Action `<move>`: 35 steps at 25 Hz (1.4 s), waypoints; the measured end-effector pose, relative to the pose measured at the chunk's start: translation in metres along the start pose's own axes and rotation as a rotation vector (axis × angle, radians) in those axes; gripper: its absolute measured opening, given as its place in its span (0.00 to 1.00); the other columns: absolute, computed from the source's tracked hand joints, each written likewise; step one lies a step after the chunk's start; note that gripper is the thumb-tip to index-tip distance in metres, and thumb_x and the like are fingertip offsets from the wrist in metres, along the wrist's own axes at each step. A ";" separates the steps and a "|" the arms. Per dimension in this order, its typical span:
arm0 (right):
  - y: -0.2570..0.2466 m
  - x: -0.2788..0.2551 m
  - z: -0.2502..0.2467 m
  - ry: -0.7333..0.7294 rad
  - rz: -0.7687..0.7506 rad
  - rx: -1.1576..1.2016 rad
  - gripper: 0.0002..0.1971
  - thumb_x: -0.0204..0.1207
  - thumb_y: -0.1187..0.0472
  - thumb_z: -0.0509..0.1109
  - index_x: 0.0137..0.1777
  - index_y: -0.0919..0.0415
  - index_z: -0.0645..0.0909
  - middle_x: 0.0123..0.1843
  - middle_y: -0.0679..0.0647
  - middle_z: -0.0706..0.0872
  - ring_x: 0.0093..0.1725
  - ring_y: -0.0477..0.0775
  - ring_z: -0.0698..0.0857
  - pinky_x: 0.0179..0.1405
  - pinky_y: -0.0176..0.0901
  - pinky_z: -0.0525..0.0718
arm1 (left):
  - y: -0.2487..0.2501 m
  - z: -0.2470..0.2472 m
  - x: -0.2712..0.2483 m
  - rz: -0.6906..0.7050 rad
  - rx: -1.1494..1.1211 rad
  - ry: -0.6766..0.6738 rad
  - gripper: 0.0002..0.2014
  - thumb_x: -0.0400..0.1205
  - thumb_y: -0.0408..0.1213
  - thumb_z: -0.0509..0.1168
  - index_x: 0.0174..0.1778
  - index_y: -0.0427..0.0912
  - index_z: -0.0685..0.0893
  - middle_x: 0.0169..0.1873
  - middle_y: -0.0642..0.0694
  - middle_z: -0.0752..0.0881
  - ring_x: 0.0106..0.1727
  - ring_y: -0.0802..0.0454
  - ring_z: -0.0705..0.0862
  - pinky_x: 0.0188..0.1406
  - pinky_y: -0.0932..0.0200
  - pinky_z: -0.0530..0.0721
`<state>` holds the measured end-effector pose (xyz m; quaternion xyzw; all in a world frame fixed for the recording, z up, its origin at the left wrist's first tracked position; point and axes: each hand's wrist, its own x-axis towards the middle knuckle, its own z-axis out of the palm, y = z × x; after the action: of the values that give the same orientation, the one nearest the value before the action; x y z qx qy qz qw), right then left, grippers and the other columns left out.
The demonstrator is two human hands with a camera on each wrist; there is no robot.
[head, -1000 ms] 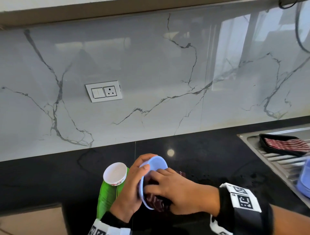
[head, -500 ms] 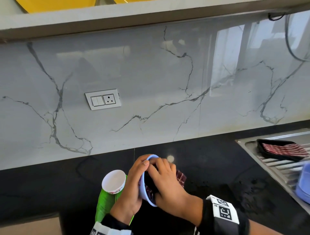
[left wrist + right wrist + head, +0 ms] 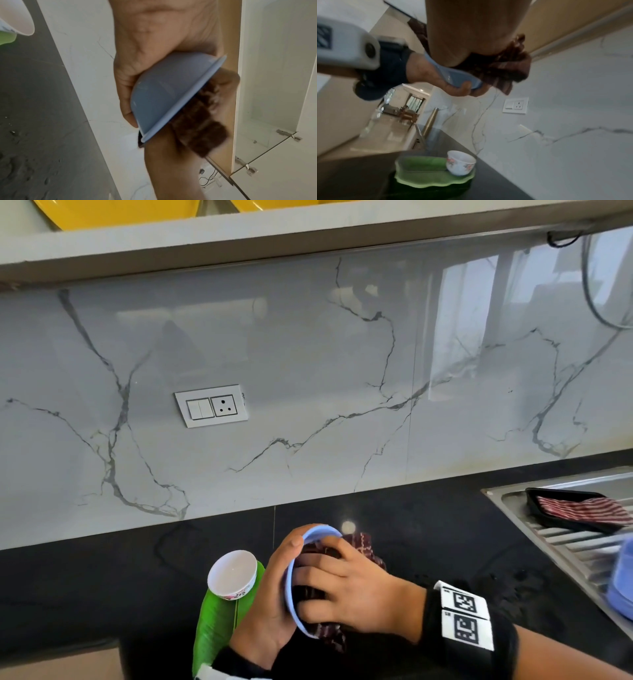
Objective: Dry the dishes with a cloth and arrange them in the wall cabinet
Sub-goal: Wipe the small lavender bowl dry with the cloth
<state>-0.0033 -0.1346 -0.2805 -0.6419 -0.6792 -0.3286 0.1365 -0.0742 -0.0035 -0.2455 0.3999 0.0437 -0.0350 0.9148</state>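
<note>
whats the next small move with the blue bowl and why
Probably turn the blue bowl a little in the left hand and keep wiping. The right hand presses the dark checked cloth inside the bowl, which is held on its side above the black counter. So drying looks unfinished; the cabinet comes later.

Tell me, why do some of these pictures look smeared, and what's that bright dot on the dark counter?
Head view: sharp; the dot is a lamp's glare on the glossy counter, and the backsplash mirrors windows. Right wrist view: motion blur smears the cloth and blue bowl. Left wrist view: the bowl is fairly crisp, the cloth fuzzy; straight edges lean from the wide lens.
</note>
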 end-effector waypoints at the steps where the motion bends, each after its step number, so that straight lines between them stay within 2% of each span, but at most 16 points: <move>1: 0.003 0.001 0.002 0.042 -0.006 -0.110 0.11 0.77 0.65 0.66 0.54 0.50 0.73 0.64 0.54 0.75 0.67 0.59 0.79 0.63 0.55 0.77 | -0.003 0.001 0.001 0.019 0.013 -0.003 0.18 0.72 0.42 0.61 0.53 0.37 0.83 0.36 0.43 0.78 0.40 0.49 0.81 0.33 0.61 0.81; 4: 0.001 0.002 0.010 0.133 0.141 -0.303 0.11 0.78 0.63 0.61 0.58 0.49 0.72 0.64 0.56 0.75 0.64 0.57 0.80 0.59 0.57 0.78 | -0.006 -0.001 0.005 0.131 0.197 0.001 0.15 0.72 0.39 0.68 0.51 0.37 0.88 0.45 0.38 0.89 0.49 0.47 0.89 0.53 0.52 0.82; 6: -0.005 0.001 0.014 0.135 0.266 -0.356 0.12 0.77 0.59 0.61 0.60 0.49 0.72 0.63 0.57 0.75 0.61 0.57 0.80 0.53 0.56 0.79 | -0.006 -0.007 0.008 0.220 0.335 -0.003 0.19 0.72 0.42 0.70 0.55 0.36 0.88 0.54 0.33 0.89 0.58 0.43 0.88 0.62 0.48 0.82; 9: -0.014 0.003 0.011 0.100 0.438 -0.326 0.15 0.74 0.55 0.61 0.61 0.50 0.70 0.60 0.55 0.74 0.56 0.56 0.79 0.43 0.51 0.79 | -0.005 -0.011 0.011 0.345 0.543 -0.051 0.28 0.67 0.50 0.71 0.58 0.35 0.85 0.54 0.36 0.89 0.58 0.42 0.87 0.58 0.54 0.85; 13: -0.022 0.006 0.008 0.037 0.682 0.023 0.25 0.64 0.49 0.64 0.62 0.51 0.69 0.54 0.50 0.73 0.47 0.52 0.73 0.30 0.45 0.79 | 0.000 -0.009 0.017 0.485 0.679 -0.051 0.20 0.64 0.49 0.72 0.51 0.49 0.89 0.51 0.42 0.90 0.55 0.44 0.88 0.53 0.54 0.85; 15: -0.020 0.007 0.002 0.039 0.752 0.283 0.23 0.63 0.50 0.63 0.60 0.50 0.69 0.51 0.48 0.75 0.44 0.48 0.70 0.33 0.43 0.75 | 0.004 -0.006 0.019 0.528 0.692 -0.009 0.19 0.63 0.50 0.72 0.49 0.51 0.90 0.50 0.44 0.90 0.54 0.47 0.88 0.51 0.57 0.85; 18: -0.017 0.006 -0.007 0.168 0.716 0.734 0.19 0.65 0.59 0.68 0.57 0.50 0.72 0.45 0.41 0.79 0.42 0.45 0.77 0.42 0.39 0.76 | 0.011 -0.004 0.023 0.554 0.691 0.007 0.19 0.64 0.51 0.71 0.49 0.49 0.90 0.52 0.46 0.90 0.56 0.49 0.87 0.54 0.60 0.85; 20: -0.016 0.004 -0.008 0.293 0.676 0.935 0.23 0.66 0.69 0.70 0.61 0.53 0.75 0.51 0.39 0.82 0.47 0.46 0.83 0.48 0.41 0.80 | 0.010 -0.001 0.025 0.560 0.680 0.011 0.22 0.65 0.52 0.70 0.52 0.45 0.89 0.53 0.46 0.90 0.58 0.50 0.87 0.54 0.64 0.83; 22: -0.016 0.004 -0.005 0.423 0.631 0.921 0.26 0.67 0.70 0.72 0.64 0.52 0.74 0.59 0.44 0.82 0.56 0.51 0.84 0.54 0.49 0.83 | 0.001 0.001 0.026 0.550 0.601 0.047 0.26 0.66 0.53 0.69 0.54 0.39 0.87 0.52 0.43 0.90 0.56 0.48 0.88 0.51 0.63 0.84; 24: -0.015 0.004 0.001 0.531 0.587 0.705 0.26 0.71 0.63 0.74 0.67 0.46 0.71 0.64 0.46 0.77 0.62 0.54 0.82 0.54 0.55 0.83 | -0.009 0.004 0.023 0.536 0.487 0.064 0.30 0.67 0.53 0.71 0.57 0.34 0.85 0.52 0.36 0.89 0.55 0.41 0.88 0.52 0.55 0.85; 25: -0.012 0.005 0.000 0.539 0.603 0.526 0.22 0.74 0.58 0.72 0.66 0.46 0.71 0.65 0.46 0.75 0.62 0.53 0.80 0.52 0.53 0.84 | -0.013 0.004 0.022 0.532 0.464 0.052 0.31 0.68 0.54 0.74 0.59 0.33 0.84 0.54 0.33 0.88 0.57 0.38 0.87 0.55 0.51 0.85; 26: -0.010 0.006 -0.002 0.523 0.645 0.332 0.18 0.77 0.52 0.69 0.65 0.48 0.71 0.65 0.47 0.74 0.61 0.52 0.79 0.48 0.49 0.85 | -0.016 0.004 0.020 0.541 0.469 0.036 0.32 0.69 0.55 0.75 0.60 0.34 0.84 0.56 0.33 0.87 0.60 0.37 0.86 0.59 0.48 0.83; 28: -0.006 0.010 -0.005 0.444 0.806 0.072 0.19 0.76 0.48 0.64 0.65 0.51 0.71 0.62 0.49 0.73 0.57 0.53 0.78 0.35 0.43 0.84 | -0.017 0.005 0.017 0.598 0.537 0.045 0.28 0.69 0.52 0.74 0.61 0.39 0.85 0.58 0.39 0.88 0.62 0.40 0.85 0.62 0.48 0.82; 31: -0.009 0.018 -0.008 0.191 0.994 0.048 0.25 0.69 0.45 0.58 0.67 0.47 0.66 0.58 0.50 0.74 0.52 0.56 0.80 0.23 0.41 0.79 | -0.015 0.007 0.015 0.723 0.699 0.105 0.24 0.69 0.50 0.71 0.60 0.44 0.85 0.56 0.45 0.89 0.60 0.45 0.86 0.59 0.53 0.83; 33: -0.014 0.019 -0.012 0.017 1.066 0.187 0.27 0.66 0.41 0.51 0.67 0.40 0.60 0.58 0.49 0.72 0.53 0.54 0.76 0.28 0.43 0.78 | -0.012 0.005 0.013 0.800 0.799 0.117 0.24 0.69 0.49 0.71 0.59 0.42 0.85 0.54 0.46 0.89 0.59 0.46 0.86 0.58 0.54 0.84; 35: -0.019 0.016 -0.016 -0.091 1.085 0.365 0.27 0.63 0.39 0.50 0.65 0.37 0.60 0.56 0.45 0.71 0.51 0.52 0.76 0.37 0.46 0.81 | -0.007 0.002 0.014 0.841 0.804 0.138 0.23 0.68 0.48 0.71 0.57 0.41 0.85 0.53 0.47 0.89 0.58 0.49 0.87 0.57 0.58 0.84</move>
<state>-0.0272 -0.1316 -0.2640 -0.8781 -0.3033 -0.0611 0.3650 -0.0611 -0.0102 -0.2507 0.6998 -0.0760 0.3436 0.6217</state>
